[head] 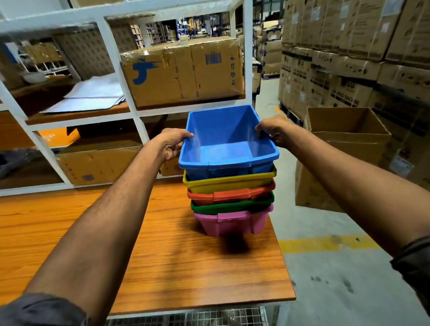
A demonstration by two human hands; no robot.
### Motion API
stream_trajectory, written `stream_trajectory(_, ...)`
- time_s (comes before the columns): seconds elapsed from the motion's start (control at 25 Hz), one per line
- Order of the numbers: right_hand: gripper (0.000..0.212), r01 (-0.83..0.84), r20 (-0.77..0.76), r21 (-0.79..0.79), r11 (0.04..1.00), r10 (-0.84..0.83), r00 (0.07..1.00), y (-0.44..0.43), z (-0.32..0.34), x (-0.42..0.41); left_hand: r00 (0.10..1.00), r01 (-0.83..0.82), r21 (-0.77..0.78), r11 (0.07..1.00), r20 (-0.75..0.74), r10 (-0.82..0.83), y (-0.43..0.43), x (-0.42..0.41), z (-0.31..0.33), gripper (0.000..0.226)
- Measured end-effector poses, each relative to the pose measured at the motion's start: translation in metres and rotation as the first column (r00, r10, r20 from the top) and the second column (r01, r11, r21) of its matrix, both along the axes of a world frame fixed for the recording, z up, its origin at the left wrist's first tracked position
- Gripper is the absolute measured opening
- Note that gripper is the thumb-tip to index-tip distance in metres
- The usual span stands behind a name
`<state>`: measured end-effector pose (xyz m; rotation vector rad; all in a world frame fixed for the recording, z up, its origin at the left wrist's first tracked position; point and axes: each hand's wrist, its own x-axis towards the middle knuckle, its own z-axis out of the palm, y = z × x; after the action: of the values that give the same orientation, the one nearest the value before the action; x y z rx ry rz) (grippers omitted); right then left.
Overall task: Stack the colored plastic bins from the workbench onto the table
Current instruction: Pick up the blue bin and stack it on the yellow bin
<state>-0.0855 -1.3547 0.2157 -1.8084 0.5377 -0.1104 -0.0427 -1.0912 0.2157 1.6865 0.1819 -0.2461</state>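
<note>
Fingers of the left hand point(171, 145) are curling over the left rim of a blue bin point(226, 140), while the right hand point(272, 131) is clamping the opposite rim, thumb inside the wall. Both bare forearms are reaching forward from dark rolled sleeves. That blue bin is sitting nested on top of a stack: yellow bin point(230, 183), orange bin point(231, 195), green bin point(231, 206), then pink bin point(232, 222) at the bottom, standing near the right edge of a wooden table point(163, 262). Behind it, a white shelf rack point(136, 112) is holding a cardboard box point(184, 71).

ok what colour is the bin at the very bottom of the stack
Pink: the bottom bin, under the green bin, clearest in the head view.
</note>
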Motion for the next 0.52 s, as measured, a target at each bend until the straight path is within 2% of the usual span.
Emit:
stream_trajectory(0.2, 0.050, -0.005, -0.012, 0.020, 1.000, 0.005, 1.000, -0.001, -0.002, -0.002, 1.000, -0.012, 0.005, 1.000, -0.003, 0.012, 0.001, -0.010, -0.001, 0.031)
stream_trajectory(0.4, 0.045, -0.027, -0.030, -0.023, 0.999, 0.026, 0.999, 0.004, 0.003, -0.015, 1.000, -0.024, 0.056, 0.998, 0.009, 0.023, 0.000, -0.026, 0.001, 0.027)
stream_trajectory(0.52, 0.041, -0.031, -0.001, 0.003, 1.000, 0.031, 1.000, 0.003, 0.009, -0.025, 0.999, -0.040, 0.070, 0.997, 0.029, 0.038, 0.003, -0.038, 0.003, 0.030)
